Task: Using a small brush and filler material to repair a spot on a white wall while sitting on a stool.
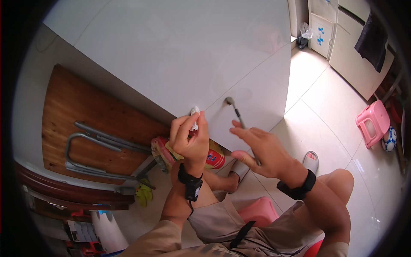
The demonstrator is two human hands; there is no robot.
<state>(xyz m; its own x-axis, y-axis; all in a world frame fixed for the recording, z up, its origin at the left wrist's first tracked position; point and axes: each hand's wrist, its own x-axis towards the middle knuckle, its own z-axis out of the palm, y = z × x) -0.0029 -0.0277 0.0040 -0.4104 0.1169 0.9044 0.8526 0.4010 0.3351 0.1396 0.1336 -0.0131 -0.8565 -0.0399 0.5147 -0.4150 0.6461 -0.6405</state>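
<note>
My left hand (188, 139) is closed in a pinch on a crumpled white tissue (195, 112), just above the near edge of the white tabletop (180, 47). My right hand (269, 152) holds a slim tool (237, 112) with a small rounded greyish head, a dark neck and a thin handle. The handle passes behind my fingers and thumb, so part of the grip is hidden. Over the table, the tool's head points away from me; whether it touches the surface I cannot tell. Dark straps are round both my wrists, the left one carrying a small black device.
A wooden board with folded metal legs (98, 128) leans at the left. Red and yellow packages (214, 156) lie below the table edge. At right stand a pink stool (372, 122), a blue-and-white ball (389, 139) and a pale cabinet (355, 51). Another pink stool (259, 210) is beneath me.
</note>
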